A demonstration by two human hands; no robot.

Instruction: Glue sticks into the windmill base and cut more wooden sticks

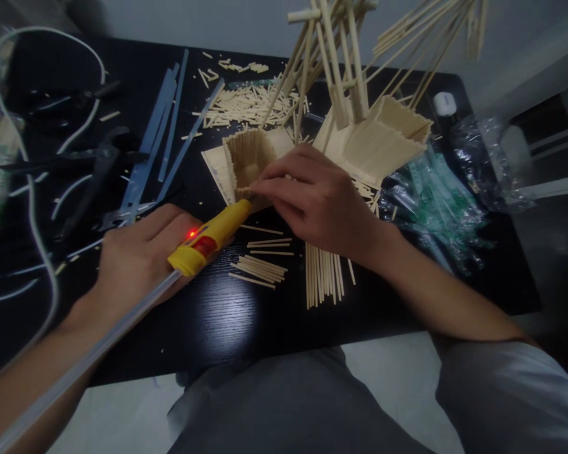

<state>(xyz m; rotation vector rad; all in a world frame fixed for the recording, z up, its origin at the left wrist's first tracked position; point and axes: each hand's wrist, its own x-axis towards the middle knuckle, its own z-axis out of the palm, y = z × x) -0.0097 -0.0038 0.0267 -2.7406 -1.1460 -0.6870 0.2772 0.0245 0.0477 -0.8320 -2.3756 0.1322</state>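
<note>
My left hand (144,252) is wrapped round a yellow hot glue gun (213,236) with a red light lit on it. A long clear glue stick (94,350) runs out of its back end, over my forearm. The nozzle points at the near rim of a small box made of thin wooden sticks (248,151), its open side facing up. My right hand (317,195) is closed in a pinch, fingertips at that same rim beside the nozzle. Whatever lies between the fingertips is too small or hidden to make out.
Loose sticks (260,268) and longer sticks (324,277) lie nearby. Behind are a pile of cut pieces (250,104) and a larger stick structure (383,139). Glue sticks (154,132), black pliers (99,154) and a white cable (33,214) lie left; plastic wrappers (445,195) right.
</note>
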